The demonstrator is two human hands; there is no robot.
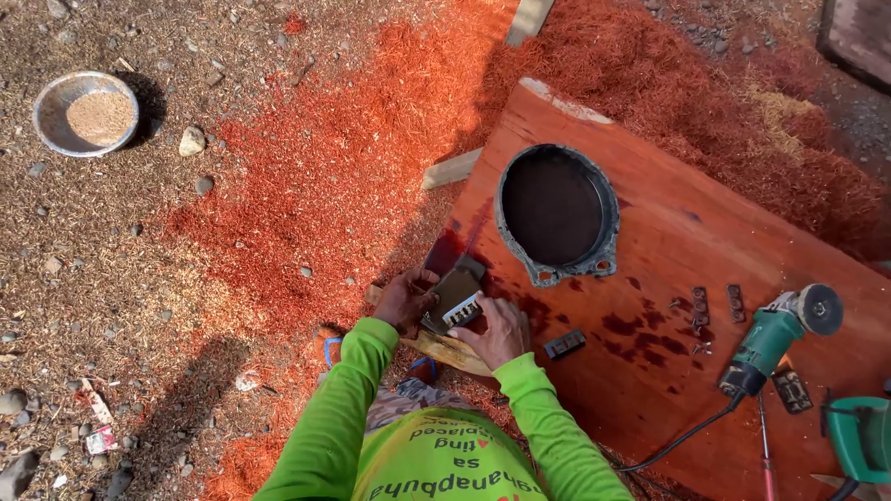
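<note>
Showing a person in bright green long sleeves bent over a large reddish wooden slab [668,241] that lies on the ground. Both hands work at the slab's near-left edge. The left hand [405,299] grips the left side of a small dark grey metal block [454,295], fingers curled around its edge. The right hand [501,332] lies just beside it, fingers bent and pressing on the block's lower right end, where a pale ribbed strip shows. The block rests tilted on the slab's edge, above a pale wood offcut [452,353] that juts out beneath the hands.

Toward the slab's far side lies a dark oval metal ring frame [601,199] with two small lugs on its near rim; the wood inside it looks dark. A small dark rectangular piece [564,344] lies just right of the right hand. Further right, small dark metal fittings [700,301] sit in a loose cluster among darker stains on the wood. Near the slab's right edge lies a green angle grinder [778,336], its disc pointing away, its black cable [682,438] trailing toward the near edge. Part of a second green tool [858,436] shows at the right border.

Red sawdust [343,158] covers the ground left of and beyond the slab. A metal bowl [85,113] holding pale sawdust stands well apart at far left.
</note>
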